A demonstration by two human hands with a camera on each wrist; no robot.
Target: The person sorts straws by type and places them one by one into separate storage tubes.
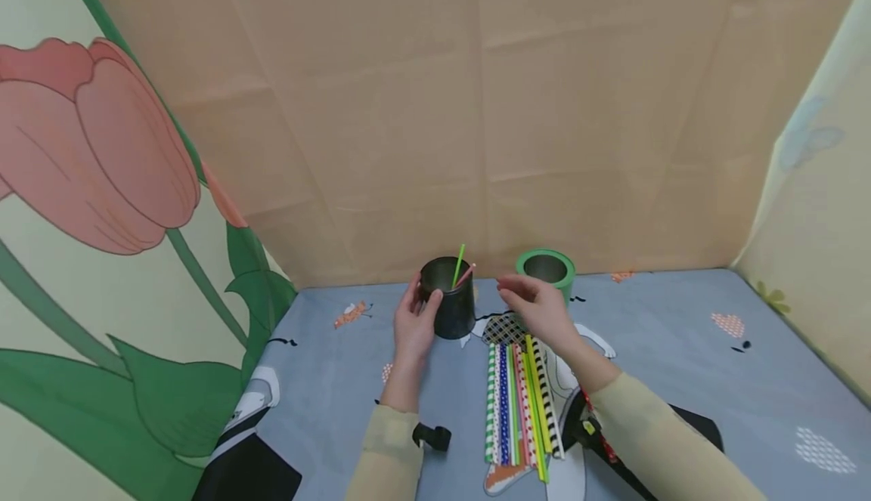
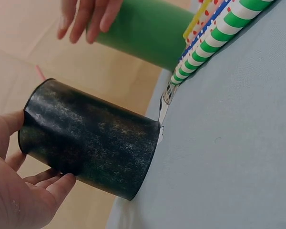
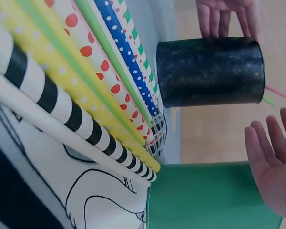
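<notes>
A black cup [image 1: 450, 301] [image 2: 90, 148] [image 3: 210, 71] stands on the blue cloth, with a green straw [image 1: 459, 263] and a pink straw [image 1: 466, 274] sticking out of it. My left hand [image 1: 416, 318] [image 2: 19, 191] grips the cup's left side. My right hand [image 1: 537, 306] [image 3: 271, 157] hovers open between the black cup and a green cup [image 1: 546, 270] [image 2: 148, 31] [image 3: 209, 198], holding nothing. Several patterned straws [image 1: 520, 403] [image 3: 71, 81] lie side by side on the cloth below the right hand.
The blue printed cloth [image 1: 680, 357] covers the table. A tan backdrop [image 1: 476, 108] stands behind the cups, a tulip-print panel [image 1: 102, 184] on the left and a pale panel [image 1: 816, 206] on the right.
</notes>
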